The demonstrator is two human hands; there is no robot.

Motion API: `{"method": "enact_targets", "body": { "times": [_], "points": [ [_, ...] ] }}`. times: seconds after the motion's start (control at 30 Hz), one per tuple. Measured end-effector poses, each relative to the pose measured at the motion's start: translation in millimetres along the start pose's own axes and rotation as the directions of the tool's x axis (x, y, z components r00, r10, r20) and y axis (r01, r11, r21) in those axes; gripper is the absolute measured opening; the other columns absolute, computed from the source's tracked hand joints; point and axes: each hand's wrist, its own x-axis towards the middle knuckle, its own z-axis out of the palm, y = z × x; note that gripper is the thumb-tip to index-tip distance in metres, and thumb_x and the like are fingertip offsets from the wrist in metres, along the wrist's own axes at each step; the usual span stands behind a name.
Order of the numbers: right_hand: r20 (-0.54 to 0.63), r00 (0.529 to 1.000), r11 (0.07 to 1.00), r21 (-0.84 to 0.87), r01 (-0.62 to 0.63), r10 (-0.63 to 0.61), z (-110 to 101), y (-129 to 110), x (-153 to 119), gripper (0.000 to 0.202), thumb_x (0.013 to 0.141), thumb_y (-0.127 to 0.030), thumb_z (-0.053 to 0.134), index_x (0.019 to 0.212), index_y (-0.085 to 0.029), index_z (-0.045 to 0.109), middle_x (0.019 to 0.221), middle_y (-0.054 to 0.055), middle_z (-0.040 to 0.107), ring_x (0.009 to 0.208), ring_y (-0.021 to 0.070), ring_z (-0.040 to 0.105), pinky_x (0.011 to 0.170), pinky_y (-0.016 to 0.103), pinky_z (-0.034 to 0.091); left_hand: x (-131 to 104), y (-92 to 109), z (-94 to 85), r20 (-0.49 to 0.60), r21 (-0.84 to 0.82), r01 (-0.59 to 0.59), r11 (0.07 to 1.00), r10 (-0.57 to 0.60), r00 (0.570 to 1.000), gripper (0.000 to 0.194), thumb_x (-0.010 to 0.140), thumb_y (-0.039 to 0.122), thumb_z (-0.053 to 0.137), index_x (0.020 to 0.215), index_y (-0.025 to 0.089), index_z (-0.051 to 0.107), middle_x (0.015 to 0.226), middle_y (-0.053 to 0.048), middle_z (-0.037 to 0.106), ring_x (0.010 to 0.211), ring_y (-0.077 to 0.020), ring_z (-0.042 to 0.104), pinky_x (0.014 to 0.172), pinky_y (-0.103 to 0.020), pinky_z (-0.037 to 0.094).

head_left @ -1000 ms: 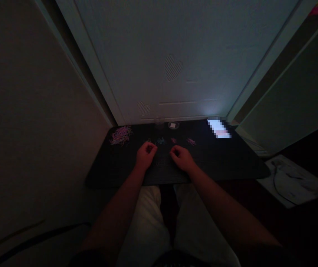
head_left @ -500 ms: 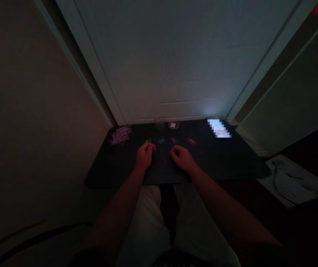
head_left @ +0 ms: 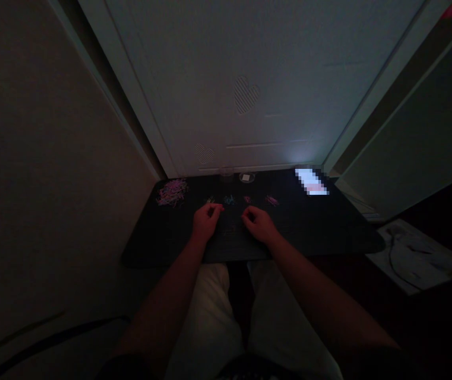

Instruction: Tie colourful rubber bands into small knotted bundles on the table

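Over the dark table (head_left: 308, 232), my left hand (head_left: 205, 219) is closed in a pinch just in front of a small yellowish pile (head_left: 210, 200). What its fingertips hold, if anything, is too small to make out. My right hand (head_left: 259, 223) is also closed, thumb against fingers, near a small pink pile (head_left: 247, 199); its contents are hidden. Between the hands, farther back, lies a bluish pile (head_left: 229, 200). Another pink pile (head_left: 272, 200) is to the right. A large heap of thin pink and purple pieces (head_left: 173, 192) lies at the back left.
A clear round container (head_left: 226, 174) and a round lid-like dish with a white square (head_left: 247, 178) stand at the back edge. A lit, pixelated screen (head_left: 311, 181) lies at the back right. A pale door (head_left: 289, 79) rises behind the table.
My left hand has shifted slightly, its fingertips reaching a little farther right. My right hand has hardly moved.
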Motion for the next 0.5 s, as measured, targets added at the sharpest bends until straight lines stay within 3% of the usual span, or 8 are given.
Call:
{"method": "enact_targets", "body": {
  "times": [0.5],
  "points": [
    [0.008,1.0,1.0,0.014,-0.004,0.004,-0.1,0.5,0.2,0.01,0.076,-0.026,0.051,0.071,-0.018,0.054,0.065,-0.001,0.055,0.06,0.0113,0.049,0.056,0.023,0.036,-0.7,1.1,1.4,-0.067,-0.03,0.07,0.997,-0.072,0.995,0.025,0.071,0.039,0.063,0.065,0.015,0.055,0.061,0.002,0.055,0.057,-0.0098,0.051,0.056,-0.022,0.041]
  ]
}}
